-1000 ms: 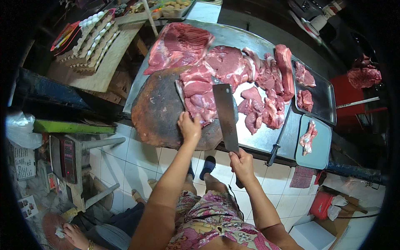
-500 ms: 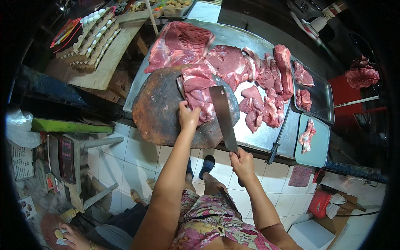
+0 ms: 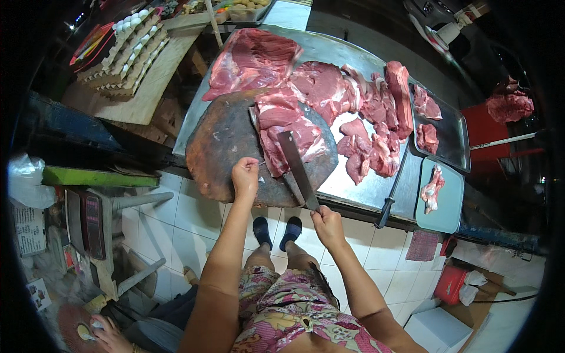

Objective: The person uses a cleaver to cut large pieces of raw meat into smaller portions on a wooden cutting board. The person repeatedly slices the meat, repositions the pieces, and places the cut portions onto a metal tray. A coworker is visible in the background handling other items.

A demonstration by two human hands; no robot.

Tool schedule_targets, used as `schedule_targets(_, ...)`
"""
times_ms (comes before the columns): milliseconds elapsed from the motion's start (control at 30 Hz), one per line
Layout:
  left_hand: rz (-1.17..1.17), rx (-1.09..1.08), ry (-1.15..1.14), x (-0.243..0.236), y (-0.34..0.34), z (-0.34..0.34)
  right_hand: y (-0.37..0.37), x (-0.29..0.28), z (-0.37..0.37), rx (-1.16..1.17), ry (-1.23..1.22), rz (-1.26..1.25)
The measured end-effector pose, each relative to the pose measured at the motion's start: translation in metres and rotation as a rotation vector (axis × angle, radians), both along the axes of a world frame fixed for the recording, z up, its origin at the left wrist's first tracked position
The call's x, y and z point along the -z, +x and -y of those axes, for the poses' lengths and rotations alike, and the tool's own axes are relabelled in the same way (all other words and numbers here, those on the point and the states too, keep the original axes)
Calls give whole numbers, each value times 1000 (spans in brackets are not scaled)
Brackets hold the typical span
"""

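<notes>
White floor tiles (image 3: 200, 215) are shining below a metal counter (image 3: 356, 193). Near its front left corner, a round chopping block (image 3: 218, 138) is sitting, and a thick slab of raw meat (image 3: 281, 117) is lying on it. The right hand (image 3: 328, 226) is gripping a cleaver (image 3: 298, 167), fingers wrapped around its handle. Its blade is reaching over the slab; I cannot tell if they are touching. The left hand (image 3: 245, 178) is hanging by the block's front, just beside the slab. Its fingers are bending inward, but I cannot tell if they are holding anything. A bigger piece of meat (image 3: 256, 63) is lying at the counter's back left corner. By the right edge, a metal tray (image 3: 454, 126) is carrying two meat chunks (image 3: 426, 103). A blue-green tray (image 3: 442, 215) is sitting at the front right corner, holding a meaty bone (image 3: 432, 189).
</notes>
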State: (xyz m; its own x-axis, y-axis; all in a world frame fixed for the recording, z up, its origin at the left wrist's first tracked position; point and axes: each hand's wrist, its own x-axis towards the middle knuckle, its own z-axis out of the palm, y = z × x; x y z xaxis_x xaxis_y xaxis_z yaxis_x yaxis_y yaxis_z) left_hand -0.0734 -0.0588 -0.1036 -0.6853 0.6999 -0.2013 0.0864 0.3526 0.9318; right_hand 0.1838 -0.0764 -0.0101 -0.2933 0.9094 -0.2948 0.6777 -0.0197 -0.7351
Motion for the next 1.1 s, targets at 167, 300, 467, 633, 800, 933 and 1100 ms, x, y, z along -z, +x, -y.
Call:
schedule_targets(167,39,8,74,-5,-14,5,-20,-84,-8,150,55,-589)
schedule_targets(300,61,-6,60,-15,-18,8,-32,-133,-20,272,382,-1078)
schedule_targets(467,-128,-19,108,-38,4,-1,-39,-61,-10,73,452,-139)
schedule_targets(633,-395,113,18,-48,47,-27,-23,27,18,-54,154,271)
schedule_targets(800,-198,61,67,-31,37,-35,-28,-17,15,64,69,28)
schedule_targets(933,83,78,133,-15,15,-28,-41,-115,3,213,335,-585)
schedule_targets(1100,47,81,215,-22,11,-21,-46,-143,-24,181,603,-1120)
